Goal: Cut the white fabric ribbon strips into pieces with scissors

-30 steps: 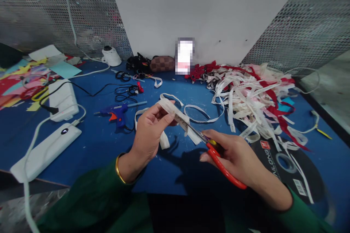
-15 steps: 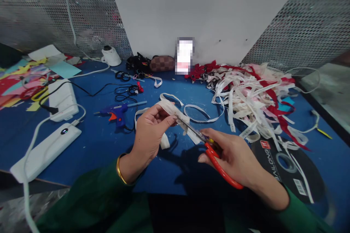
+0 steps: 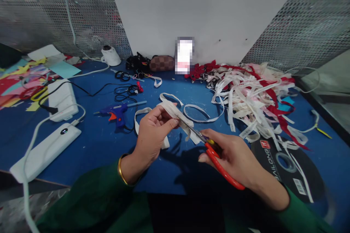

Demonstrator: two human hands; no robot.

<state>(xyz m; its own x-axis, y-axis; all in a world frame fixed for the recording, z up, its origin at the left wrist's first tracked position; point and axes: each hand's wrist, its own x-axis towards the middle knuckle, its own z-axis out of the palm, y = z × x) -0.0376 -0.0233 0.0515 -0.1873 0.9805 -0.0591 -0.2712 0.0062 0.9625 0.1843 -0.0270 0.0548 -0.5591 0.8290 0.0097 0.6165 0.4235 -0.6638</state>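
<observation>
Between the thumb and fingers of my left hand a white ribbon is pinched, its far end stretching toward the right. My right hand is closed around red-handled scissors. The scissor blades lie along the ribbon close to my left thumb, and a narrow strip hangs below them. Exactly how far apart the blades are is hard to see. Behind my hands, a loop of thin white ribbon rests on the blue table.
A blue glue gun lies left of my hands. Further left are a white power bank and a power strip. A heap of ribbon scraps and a black spool disc occupy the right. A phone stands at the back.
My left hand has shifted slightly right, closer to the scissors. The blades now reach further along the ribbon, and a strip droops beneath them. My right hand has hardly moved.
</observation>
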